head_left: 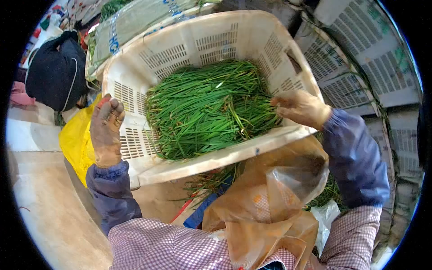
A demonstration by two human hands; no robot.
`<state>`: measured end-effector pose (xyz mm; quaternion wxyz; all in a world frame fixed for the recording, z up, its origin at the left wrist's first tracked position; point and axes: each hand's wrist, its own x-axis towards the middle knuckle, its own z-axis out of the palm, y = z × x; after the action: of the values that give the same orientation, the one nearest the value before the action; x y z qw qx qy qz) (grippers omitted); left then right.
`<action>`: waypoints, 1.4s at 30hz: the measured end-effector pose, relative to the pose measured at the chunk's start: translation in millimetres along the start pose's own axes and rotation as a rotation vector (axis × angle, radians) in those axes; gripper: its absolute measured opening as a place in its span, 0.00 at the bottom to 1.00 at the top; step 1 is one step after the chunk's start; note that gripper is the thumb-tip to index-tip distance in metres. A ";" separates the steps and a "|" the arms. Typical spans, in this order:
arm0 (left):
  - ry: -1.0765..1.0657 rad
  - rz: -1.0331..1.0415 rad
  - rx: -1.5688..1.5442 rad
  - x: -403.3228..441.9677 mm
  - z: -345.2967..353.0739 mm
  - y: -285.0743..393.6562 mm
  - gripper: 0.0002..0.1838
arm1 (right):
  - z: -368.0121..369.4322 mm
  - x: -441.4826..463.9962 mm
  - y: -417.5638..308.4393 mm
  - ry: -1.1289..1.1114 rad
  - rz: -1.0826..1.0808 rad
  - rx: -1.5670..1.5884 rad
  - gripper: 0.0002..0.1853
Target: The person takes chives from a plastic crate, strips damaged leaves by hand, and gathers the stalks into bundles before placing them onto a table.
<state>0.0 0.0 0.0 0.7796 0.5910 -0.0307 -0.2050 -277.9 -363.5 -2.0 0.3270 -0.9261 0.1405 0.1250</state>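
A white slatted plastic crate (pixel 198 168) stands in front of me, tilted in view, with a thick layer of long green leafy stalks (pixel 202 108) inside. My left hand (pixel 107 130), in a soiled glove, is raised by the crate's left wall, its fingers bent and apart, holding nothing. At the right side, my right hand (pixel 301 108) reaches over the crate's rim, with its fingertips beside the right end of the stalks. Its fingers are curled, and whether they touch or hold any stalk cannot be made out.
Behind the crate lies a wrapped bundle (pixel 139 27) with blue print. A yellow bag (pixel 76 139) and a dark cloth bag (pixel 56 74) are at the left. More white crates (pixel 346 49) are stacked at the right. A brown plastic apron (pixel 252 202) hangs below the near rim.
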 end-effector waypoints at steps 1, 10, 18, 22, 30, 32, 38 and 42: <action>0.026 0.006 0.004 -11.9 7.2 -4.2 0.17 | -2.8 4.0 -8.2 -0.109 0.110 -0.068 0.17; -0.461 -0.124 0.699 117.6 66.4 -60.7 0.18 | 3.4 142.1 36.2 0.702 -0.086 0.517 0.08; -0.979 0.393 1.698 152.0 206.1 -185.1 0.43 | -16.6 111.0 47.1 1.181 -0.122 0.805 0.06; -0.859 0.480 1.862 148.5 250.7 -258.3 0.64 | -3.5 106.9 59.3 1.135 -0.052 0.860 0.06; -0.741 0.378 1.975 170.8 282.1 -319.1 0.70 | 9.4 115.3 70.3 0.950 0.056 1.001 0.06; -0.721 0.353 1.939 189.0 279.2 -326.7 0.70 | 4.2 114.9 73.1 0.920 0.102 1.006 0.06; -0.838 0.251 2.007 199.5 291.7 -330.6 0.67 | 3.2 115.0 74.8 0.828 0.152 1.053 0.06; -0.841 0.310 2.062 159.1 290.8 -318.9 0.66 | 7.5 116.7 77.3 0.804 0.181 1.023 0.05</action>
<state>-29.2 -390.3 -241.7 -0.1372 0.8270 -0.5194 -0.1656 -196.9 -437.3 -89.5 0.6362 -0.6128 0.3711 -0.2865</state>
